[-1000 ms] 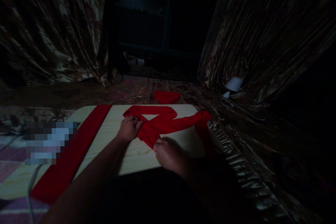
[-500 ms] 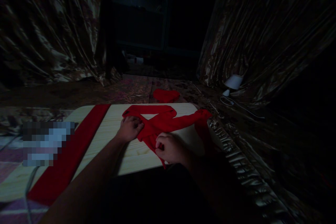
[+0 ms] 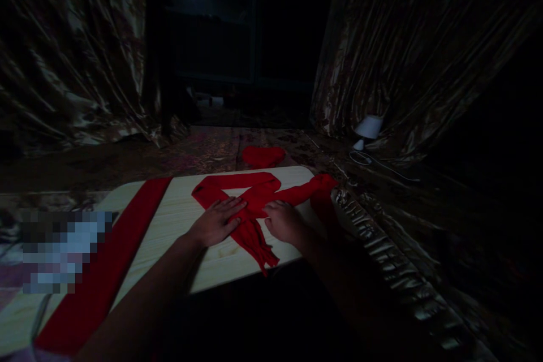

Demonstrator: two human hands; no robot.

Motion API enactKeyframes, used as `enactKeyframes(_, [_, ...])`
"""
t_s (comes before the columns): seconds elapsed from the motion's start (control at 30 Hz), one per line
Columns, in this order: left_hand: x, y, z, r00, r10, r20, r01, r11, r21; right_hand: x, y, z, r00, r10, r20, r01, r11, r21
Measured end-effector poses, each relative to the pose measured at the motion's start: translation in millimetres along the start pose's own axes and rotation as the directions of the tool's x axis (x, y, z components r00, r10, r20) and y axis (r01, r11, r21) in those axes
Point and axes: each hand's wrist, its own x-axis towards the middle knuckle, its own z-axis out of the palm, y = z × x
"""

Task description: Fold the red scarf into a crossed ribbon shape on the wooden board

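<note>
From my remote view, the left hand (image 3: 215, 223) presses palm down on the red scarf (image 3: 255, 202), fingers spread and gripping nothing that I can see; the right hand (image 3: 285, 223) has half-curled fingers at its near edge, and I can't tell whether they pinch it. I judge the step as smoothing the crossed part, calling next for light, flat pressure. That crossing lies between both hands, its fringe (image 3: 259, 244) pointing toward the near edge of the counter (image 3: 169, 212).
</note>
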Motion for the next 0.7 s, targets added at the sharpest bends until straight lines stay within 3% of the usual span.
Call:
enactKeyframes(0.2, [2, -3, -0.1, 0.999, -0.017, 0.048, 0.013, 0.998, 0.066, 0, 51, 7, 0.980, 0.198, 0.021, -0.198, 0.980, -0.020])
enactKeyframes(0.37, [3, -1, -2.0, 0.998, -0.010, 0.059, 0.004, 0.995, 0.097, -10, 100, 4, 0.898, 0.439, 0.039, -0.437, 0.898, -0.040])
enactKeyframes(0.57, [4, -2, -2.2, 0.997, -0.015, 0.071, 0.007, 0.993, 0.114, -22, 139, 1, 0.851, 0.524, -0.048, -0.525, 0.851, -0.016])
enactKeyframes(0.7, [4, -5, 0.8, 0.998, -0.005, 0.057, -0.002, 0.994, 0.106, -29, 168, 2, 0.728, 0.672, -0.135, -0.677, 0.736, 0.013])
